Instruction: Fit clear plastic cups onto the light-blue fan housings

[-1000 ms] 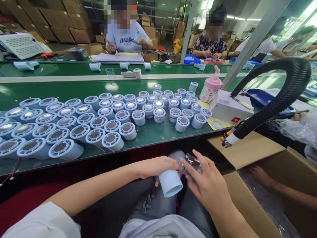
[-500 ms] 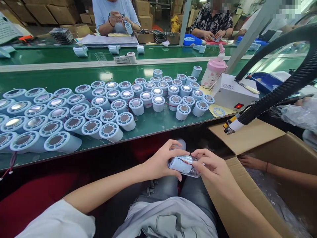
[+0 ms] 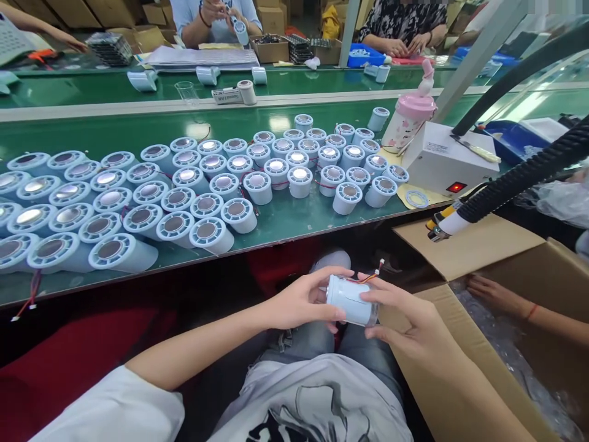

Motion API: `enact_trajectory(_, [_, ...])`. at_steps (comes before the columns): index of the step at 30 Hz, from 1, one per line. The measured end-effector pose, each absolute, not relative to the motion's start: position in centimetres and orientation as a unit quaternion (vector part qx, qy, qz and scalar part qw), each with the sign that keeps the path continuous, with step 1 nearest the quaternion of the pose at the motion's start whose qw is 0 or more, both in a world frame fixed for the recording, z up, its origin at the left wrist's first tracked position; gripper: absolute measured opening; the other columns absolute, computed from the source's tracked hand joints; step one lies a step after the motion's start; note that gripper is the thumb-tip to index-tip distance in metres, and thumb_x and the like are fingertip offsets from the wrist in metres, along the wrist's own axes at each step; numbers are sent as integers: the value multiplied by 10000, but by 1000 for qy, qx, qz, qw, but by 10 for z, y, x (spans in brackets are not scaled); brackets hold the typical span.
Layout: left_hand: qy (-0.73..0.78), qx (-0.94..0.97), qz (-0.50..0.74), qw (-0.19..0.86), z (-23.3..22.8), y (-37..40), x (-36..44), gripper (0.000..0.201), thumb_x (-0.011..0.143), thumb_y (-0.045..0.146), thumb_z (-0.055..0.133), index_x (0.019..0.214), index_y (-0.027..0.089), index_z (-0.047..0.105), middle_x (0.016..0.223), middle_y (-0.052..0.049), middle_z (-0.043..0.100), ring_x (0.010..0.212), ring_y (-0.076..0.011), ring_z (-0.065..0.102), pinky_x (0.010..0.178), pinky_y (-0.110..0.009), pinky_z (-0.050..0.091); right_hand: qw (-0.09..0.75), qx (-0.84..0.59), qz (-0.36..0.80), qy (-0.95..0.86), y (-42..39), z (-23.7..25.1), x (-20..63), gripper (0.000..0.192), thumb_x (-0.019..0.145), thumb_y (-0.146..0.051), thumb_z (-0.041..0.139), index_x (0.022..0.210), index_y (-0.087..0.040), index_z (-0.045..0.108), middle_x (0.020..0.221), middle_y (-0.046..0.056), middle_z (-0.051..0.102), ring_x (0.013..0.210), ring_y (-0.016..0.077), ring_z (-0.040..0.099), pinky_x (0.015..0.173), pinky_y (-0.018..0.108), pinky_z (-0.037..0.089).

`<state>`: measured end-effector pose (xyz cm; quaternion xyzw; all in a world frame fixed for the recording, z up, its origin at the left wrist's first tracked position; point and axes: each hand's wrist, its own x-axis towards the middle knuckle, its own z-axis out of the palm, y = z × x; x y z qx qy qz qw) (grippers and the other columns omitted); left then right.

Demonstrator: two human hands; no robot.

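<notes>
Above my lap I hold a light-blue cylindrical housing (image 3: 348, 299) with a clear plastic sleeve around it, most visible at its right end. My left hand (image 3: 313, 299) grips the left end, thumb in front and fingers behind. My right hand (image 3: 405, 313) has its fingers on the right end, thumb below. Thin red and dark wires with a small white connector (image 3: 378, 268) stick up past the housing's upper right side. Many similar light-blue housings (image 3: 168, 226) stand in rows on the green bench ahead, round dark or shiny discs on their tops.
Right of me is an open cardboard box (image 3: 427, 331) with clear plastic inside and another person's hand (image 3: 499, 298) in it. A black ribbed hose (image 3: 510, 190) hangs over the box. A white device (image 3: 442, 161) and a pink-lidded cup (image 3: 409, 120) stand at the bench's right. Two people work opposite.
The housing has turned in my hands, so its wires now rise at the top instead of lying across its side. My right fingers have shifted onto its right end.
</notes>
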<state>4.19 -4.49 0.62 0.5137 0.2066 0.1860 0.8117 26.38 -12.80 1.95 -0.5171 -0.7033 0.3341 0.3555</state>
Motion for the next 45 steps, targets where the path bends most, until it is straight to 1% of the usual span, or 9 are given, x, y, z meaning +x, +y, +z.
enact_trajectory(6, [200,617,190,737,11,-44,36,801,670,270,829,1383,289,466,1374,-105,531,1174,-263,582,997,-413,472,358,-520,416,-655,-133,19,264,402,789,-291,756,1153,-261,588,1293,82,630,1172,282,609,983,406,528])
enact_trajectory(13, [187,682,216,673,19,-45,32,780,658,253,838,1363,281,507,1363,-105,557,1234,-271,552,1013,-396,477,383,-486,540,-571,-133,25,262,406,821,-282,738,1178,-330,552,1229,8,632,1088,185,630,962,302,521])
enact_trajectory(23, [172,752,226,594,24,-42,31,771,681,310,822,1379,299,495,1394,-105,534,1289,-281,497,1037,-400,456,404,-478,634,-455,-130,24,259,439,800,-416,736,1156,-260,533,1154,82,636,864,188,654,767,316,562])
enact_trajectory(27, [165,750,230,598,24,-42,31,766,689,264,817,1380,299,491,1403,-96,525,1289,-260,499,1016,-360,476,403,-478,653,-427,-127,22,257,429,806,-476,709,1120,-237,538,1034,69,668,820,181,659,684,299,578])
enact_trajectory(30, [165,751,230,597,24,-43,31,757,694,248,813,1378,298,492,1399,-90,527,1290,-251,497,1015,-345,475,406,-475,673,-395,-126,19,256,421,811,-491,698,1089,-228,523,883,24,674,699,159,676,617,284,580])
enact_trajectory(34, [166,755,225,593,24,-43,30,769,685,269,820,1380,292,492,1397,-99,527,1294,-270,488,1029,-374,464,388,-478,701,-360,-126,15,253,451,831,-578,630,1045,-203,497,708,2,676,582,164,692,517,241,548])
enact_trajectory(39, [153,757,227,593,24,-41,30,764,694,248,814,1383,295,488,1413,-96,515,1315,-262,469,1048,-375,451,391,-482,711,-332,-125,14,246,508,793,-679,593,902,-190,511,525,-27,627,442,127,632,398,162,468])
enact_trajectory(42, [141,765,238,581,21,-40,30,768,693,246,815,1384,301,486,1429,-97,503,1324,-271,461,1075,-405,423,389,-479,728,-299,-124,13,243,525,793,-714,556,812,-191,509,496,-22,623,395,116,610,360,141,438])
enact_trajectory(45, [126,776,259,561,17,-39,31,772,675,238,828,1372,293,502,1430,-110,502,1322,-292,463,1107,-445,373,357,-478,762,-252,-122,13,241,595,757,-761,545,815,-169,556,536,22,670,354,101,589,332,128,421])
